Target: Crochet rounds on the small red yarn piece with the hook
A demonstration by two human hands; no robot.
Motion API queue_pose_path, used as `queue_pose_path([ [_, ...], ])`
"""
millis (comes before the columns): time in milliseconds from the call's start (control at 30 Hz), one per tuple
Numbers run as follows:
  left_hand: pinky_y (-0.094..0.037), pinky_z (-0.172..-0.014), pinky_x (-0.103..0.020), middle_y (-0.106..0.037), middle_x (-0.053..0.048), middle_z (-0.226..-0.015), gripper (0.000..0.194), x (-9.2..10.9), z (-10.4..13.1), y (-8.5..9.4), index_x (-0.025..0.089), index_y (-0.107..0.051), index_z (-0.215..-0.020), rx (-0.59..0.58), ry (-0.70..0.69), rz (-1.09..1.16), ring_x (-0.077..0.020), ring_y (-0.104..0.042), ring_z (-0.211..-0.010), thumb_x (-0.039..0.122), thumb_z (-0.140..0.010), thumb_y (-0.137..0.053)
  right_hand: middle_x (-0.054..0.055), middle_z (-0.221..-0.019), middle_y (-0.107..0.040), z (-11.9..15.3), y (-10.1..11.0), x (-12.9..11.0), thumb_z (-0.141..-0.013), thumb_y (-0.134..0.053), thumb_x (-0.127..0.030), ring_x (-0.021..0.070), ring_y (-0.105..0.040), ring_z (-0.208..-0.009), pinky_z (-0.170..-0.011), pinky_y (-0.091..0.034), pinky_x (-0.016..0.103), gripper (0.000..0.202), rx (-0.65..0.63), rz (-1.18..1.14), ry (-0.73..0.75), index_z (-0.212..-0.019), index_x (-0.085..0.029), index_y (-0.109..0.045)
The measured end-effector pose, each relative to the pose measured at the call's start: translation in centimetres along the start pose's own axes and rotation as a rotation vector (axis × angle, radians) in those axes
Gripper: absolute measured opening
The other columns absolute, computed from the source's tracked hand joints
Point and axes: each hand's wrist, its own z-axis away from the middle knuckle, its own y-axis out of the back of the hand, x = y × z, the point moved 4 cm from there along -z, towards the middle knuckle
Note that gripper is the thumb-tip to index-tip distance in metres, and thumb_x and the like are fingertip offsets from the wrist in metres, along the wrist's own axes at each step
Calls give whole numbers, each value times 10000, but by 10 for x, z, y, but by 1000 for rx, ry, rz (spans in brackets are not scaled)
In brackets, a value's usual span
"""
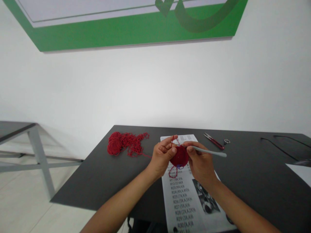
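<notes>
A round red crocheted piece (pixel 179 156) is held up between both hands above a printed sheet (pixel 178 200). My left hand (pixel 162 156) pinches its left edge, index finger raised with red yarn over it. My right hand (pixel 200 161) grips a crochet hook with a grey handle (pixel 211 151), whose tip is at the top edge of the piece. A purple marker (pixel 180 167) and a loop of red yarn hang at the bottom of the piece. From the red yarn ball (pixel 114 143) and its loose tangle (pixel 133 144), a strand runs to my left hand.
Red-handled thread snips (pixel 214 141) and a small metal ring (pixel 226 141) lie at the back of the dark table (pixel 247 168). Eyeglasses (pixel 282 149) and a white paper (pixel 300 173) are at the right. A wall stands behind; another table (pixel 17 129) is at left.
</notes>
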Motion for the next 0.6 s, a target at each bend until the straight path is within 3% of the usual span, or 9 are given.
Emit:
queue_pose_path([
  [233, -409, -552, -205, -671, -3, -721, 528, 7, -3, 2, 147, -749, -1153, -27, -86, -183, -83, -552, -577, 326, -683, -913, 23, -830, -753, 0, -1, -24, -953, -621, -519, 178, -704, -797, -745, -560, 294, 319, 25, 270, 187, -844, -236, -721],
  [600, -425, -521, -202, -675, -4, -713, 512, 14, -5, 2, 155, -744, -1158, 4, -130, -260, -91, -558, -567, 329, -702, -897, -2, -828, -730, 2, -3, -40, -1001, -571, -377, 164, -709, -786, -725, -554, 270, 222, 14, 463, 378, -867, -242, -685],
])
